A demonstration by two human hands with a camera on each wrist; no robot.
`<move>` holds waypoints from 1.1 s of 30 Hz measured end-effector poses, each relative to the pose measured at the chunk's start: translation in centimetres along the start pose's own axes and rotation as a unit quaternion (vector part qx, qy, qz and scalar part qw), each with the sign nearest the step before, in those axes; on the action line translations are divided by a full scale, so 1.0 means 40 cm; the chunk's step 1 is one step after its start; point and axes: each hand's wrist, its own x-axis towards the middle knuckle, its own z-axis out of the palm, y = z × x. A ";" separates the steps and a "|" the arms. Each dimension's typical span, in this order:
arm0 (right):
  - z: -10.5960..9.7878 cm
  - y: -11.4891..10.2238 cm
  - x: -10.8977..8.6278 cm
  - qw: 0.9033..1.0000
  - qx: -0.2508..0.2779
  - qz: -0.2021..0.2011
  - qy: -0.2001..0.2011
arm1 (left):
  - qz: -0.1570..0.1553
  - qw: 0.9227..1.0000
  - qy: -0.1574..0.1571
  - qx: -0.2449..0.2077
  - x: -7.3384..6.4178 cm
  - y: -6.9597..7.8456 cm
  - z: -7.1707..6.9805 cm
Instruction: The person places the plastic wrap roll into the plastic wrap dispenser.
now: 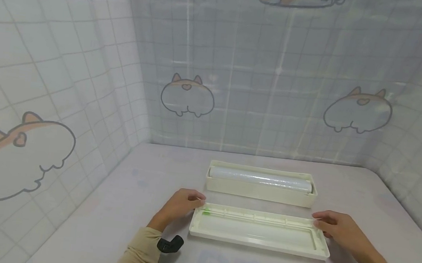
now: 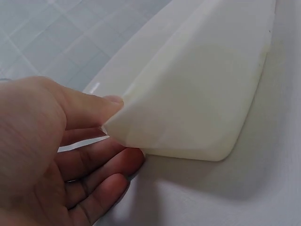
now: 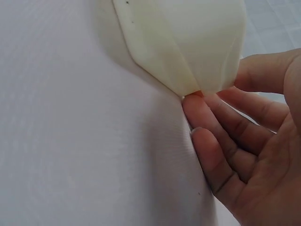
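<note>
A long cream plastic lid [image 1: 254,234] lies across the front of the table, its hollow inside with a rail and a small green mark facing the head camera. At its left end my left hand [image 1: 181,203] pinches the corner, thumb on one side and fingers beneath, as the left wrist view shows of the lid [image 2: 202,103]. My right hand [image 1: 341,231] pinches the opposite end between thumb and fingers. Just behind the lid stands the matching cream box [image 1: 258,191], open at the top, with a roll of cling film [image 1: 260,178] inside.
A pale tabletop [image 1: 145,171] carries faint printed marks near its front. Tiled-pattern curtains [image 1: 269,125] with cartoon dog prints rise at the back and both sides. Dark wrist straps [image 1: 170,244] sit on both forearms.
</note>
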 end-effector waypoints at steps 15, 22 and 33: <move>0.012 -0.008 0.004 0.999 0.037 0.012 0.036 | 0.017 0.999 0.032 -0.028 0.004 0.005 -0.001; 0.016 -0.009 -0.001 0.997 0.057 0.006 0.051 | 0.015 0.998 0.045 -0.049 0.001 0.008 0.001; 0.012 -0.008 -0.002 0.990 0.132 0.006 0.042 | -0.006 0.992 0.061 -0.110 0.008 0.014 0.002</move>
